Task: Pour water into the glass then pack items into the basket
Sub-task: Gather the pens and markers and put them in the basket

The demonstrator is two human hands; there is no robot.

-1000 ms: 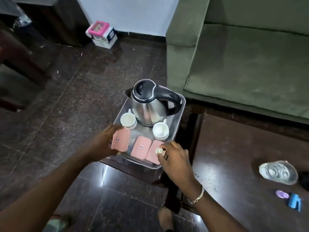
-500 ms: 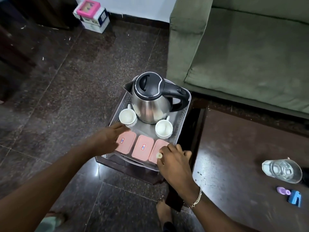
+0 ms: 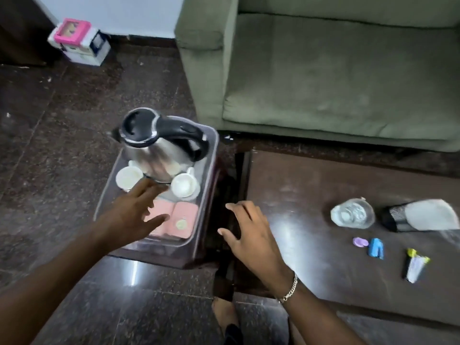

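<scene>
1. The basket [image 3: 212,155], a clear tray-like bin, is sitting on a low dark stand just left of the tabletop [image 3: 311,195].
2. Inside the basket, the steel kettle [image 3: 159,148] is standing at the far end, two white cups [image 3: 129,178] are sitting just in front of it, and pink boxes [image 3: 185,215] are lying at the near end, one carrying a small pale cap [image 3: 181,223].
3. The left hand [image 3: 132,215] is hovering over the basket's near left part with its fingers [image 3: 146,188] spread and holding nothing.
4. The right hand [image 3: 251,237] is hanging just right of the basket, over the tabletop's left edge, fingers splayed and empty; a bracelet [image 3: 291,288] is circling the wrist.
5. The glass [image 3: 352,214], holding water, is standing well to the right of the basket on the tabletop, beside a black mesh holder [image 3: 393,217].
</scene>
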